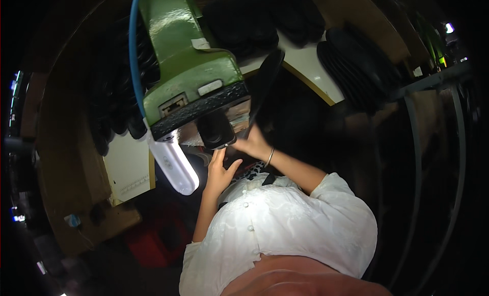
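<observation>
A green machine head (196,67) with a black lower edge stands in front of me, a dark block (216,128) at its underside. My left hand (220,173) is just below that block, its fingers stretched upward and its thumb apart; the fingertips meet the machine's lower edge. Close to the block's right side, my right hand (252,146) is at the lower end of a long black insole-shaped piece (267,79), which stands up slanting beside the machine. Its fingers are partly hidden by the machine and the piece. Whatever lies under the machine head is hidden.
A lit white lamp (174,166) and a blue hose (134,51) run along the machine's left side. Stacks of black insole-shaped pieces (351,67) lie on the white tabletop (310,67). At right stands a metal rack (415,128); a red crate (155,240) is low on the left.
</observation>
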{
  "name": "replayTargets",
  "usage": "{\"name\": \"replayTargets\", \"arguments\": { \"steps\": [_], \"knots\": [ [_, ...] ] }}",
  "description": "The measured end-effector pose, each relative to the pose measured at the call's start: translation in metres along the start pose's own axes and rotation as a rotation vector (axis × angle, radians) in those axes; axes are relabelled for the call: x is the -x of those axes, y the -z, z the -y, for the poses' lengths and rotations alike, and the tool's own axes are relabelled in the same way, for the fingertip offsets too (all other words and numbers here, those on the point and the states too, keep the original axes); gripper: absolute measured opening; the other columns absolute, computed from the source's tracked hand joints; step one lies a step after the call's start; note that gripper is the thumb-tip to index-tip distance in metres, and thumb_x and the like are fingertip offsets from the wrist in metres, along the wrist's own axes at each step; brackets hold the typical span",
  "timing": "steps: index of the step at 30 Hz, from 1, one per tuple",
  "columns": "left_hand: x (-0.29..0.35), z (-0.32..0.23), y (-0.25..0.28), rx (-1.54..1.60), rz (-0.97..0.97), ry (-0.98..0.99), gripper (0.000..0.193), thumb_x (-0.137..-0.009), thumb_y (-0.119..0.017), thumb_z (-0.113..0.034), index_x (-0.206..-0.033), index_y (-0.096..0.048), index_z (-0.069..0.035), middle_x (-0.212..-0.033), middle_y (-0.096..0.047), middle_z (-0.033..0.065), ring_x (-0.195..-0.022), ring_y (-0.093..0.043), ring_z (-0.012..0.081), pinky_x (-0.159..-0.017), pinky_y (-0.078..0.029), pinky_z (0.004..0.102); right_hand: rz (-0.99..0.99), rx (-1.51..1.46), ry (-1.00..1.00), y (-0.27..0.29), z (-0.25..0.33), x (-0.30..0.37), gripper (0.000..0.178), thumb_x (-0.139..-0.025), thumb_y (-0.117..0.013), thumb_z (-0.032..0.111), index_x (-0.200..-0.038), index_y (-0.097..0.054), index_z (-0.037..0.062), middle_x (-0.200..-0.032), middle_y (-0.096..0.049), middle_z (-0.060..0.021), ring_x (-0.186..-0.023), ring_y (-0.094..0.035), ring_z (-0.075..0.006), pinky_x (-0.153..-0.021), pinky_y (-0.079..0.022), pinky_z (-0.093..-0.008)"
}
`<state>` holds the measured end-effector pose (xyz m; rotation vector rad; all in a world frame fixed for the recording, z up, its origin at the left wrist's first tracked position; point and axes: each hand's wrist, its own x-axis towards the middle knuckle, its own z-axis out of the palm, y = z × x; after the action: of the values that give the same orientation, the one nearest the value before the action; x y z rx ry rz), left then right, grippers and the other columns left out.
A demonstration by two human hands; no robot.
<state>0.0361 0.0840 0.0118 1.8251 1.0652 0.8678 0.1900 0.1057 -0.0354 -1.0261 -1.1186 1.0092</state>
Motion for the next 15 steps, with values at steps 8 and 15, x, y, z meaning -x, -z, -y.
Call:
{"name": "replayTargets", "arguments": {
  "steps": [8, 15],
  "knots": [
    [-0.013, 0.065, 0.049, -0.291, -0.192, 0.153, 0.029, -0.078, -0.062, -0.009, -0.105, -0.058, -0.001, -0.110, -0.058, 0.0161, -0.106, -0.054, 0.0290, -0.088, -0.044, 0.0359, -0.348, 0.887, 0.483, 0.112, 0.041, -0.125, 0.077, -0.066, -0.078, 0.027, -0.128, -0.038, 0.0060, -0.126, -0.033, -0.0178, -0.114, -0.043, -0.0284, -0.087, -0.046, -0.0359],
    [-0.080, 0.118, 0.159, -0.725, -0.873, -0.034, 0.042, -0.072, -0.070, -0.030, -0.100, -0.054, -0.004, -0.116, -0.053, 0.0167, -0.110, -0.045, 0.0344, -0.093, -0.032, 0.0441, -0.149, 0.424, 0.060, 0.054, 0.031, -0.052, 0.059, -0.068, -0.068, 0.000, -0.121, -0.044, 0.0049, -0.134, -0.026, -0.0125, -0.118, -0.041, -0.0235, -0.083, -0.050, -0.0318]
  ]
}}
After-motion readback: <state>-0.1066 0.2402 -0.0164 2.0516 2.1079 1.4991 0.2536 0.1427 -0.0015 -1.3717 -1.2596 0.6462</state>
